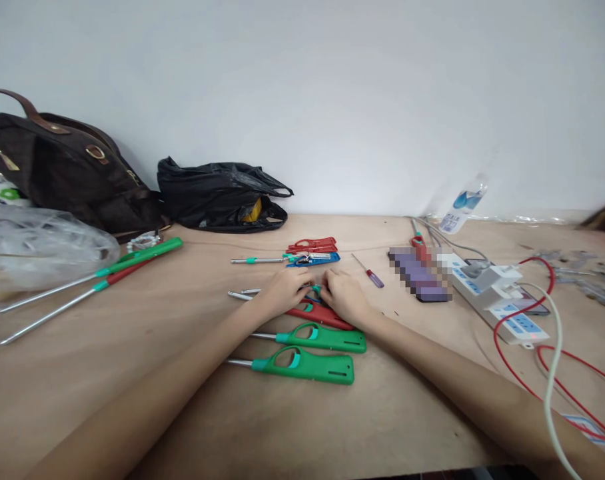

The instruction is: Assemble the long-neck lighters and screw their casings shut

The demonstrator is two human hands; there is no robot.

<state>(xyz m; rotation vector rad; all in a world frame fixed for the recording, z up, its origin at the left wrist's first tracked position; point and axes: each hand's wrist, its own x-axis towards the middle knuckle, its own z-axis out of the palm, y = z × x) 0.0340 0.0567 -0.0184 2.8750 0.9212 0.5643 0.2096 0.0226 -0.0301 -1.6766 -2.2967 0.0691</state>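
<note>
My left hand (286,291) and my right hand (341,292) meet over a lighter with blue and teal parts (314,292), fingers bent and closed around it. Most of that lighter is hidden by the hands. Just below them lies a red lighter (327,315), then two green lighters (332,338) (327,369) side by side. Beyond the hands, an opened blue lighter (327,258) shows its inner parts, with a red casing (312,245) behind it. A screwdriver with a purple handle (375,278) lies right of my right hand.
At the left are a dark backpack (62,173), a black plastic bag (217,197), a clear bag (42,247) and two long lighters (152,252). A power strip (512,320) with red and white cables, a phone (422,277) and a bottle (463,205) stand or lie at the right.
</note>
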